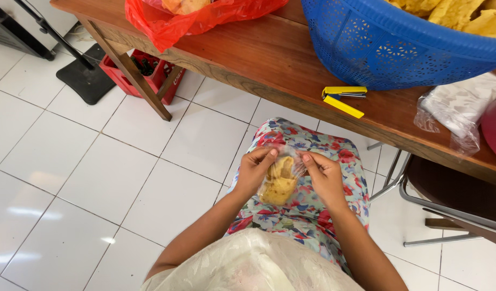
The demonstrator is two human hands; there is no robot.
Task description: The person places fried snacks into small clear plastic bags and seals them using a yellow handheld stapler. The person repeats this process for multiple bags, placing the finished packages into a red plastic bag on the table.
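blue basket [377, 48], red bag [172, 24], yellow stapler [343, 98], floral skirt [307, 210]

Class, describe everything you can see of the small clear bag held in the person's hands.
The small clear bag is thin, glossy plastic holding yellow fried-looking pieces. It is held above the floral lap, its top pinched between the left hand and the right hand. The filled bottom hangs lower, tilted left. Only the two hands touch it.

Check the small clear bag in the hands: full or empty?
Full: yellow snack pieces fill the small clear bag, held by the left hand and right hand.
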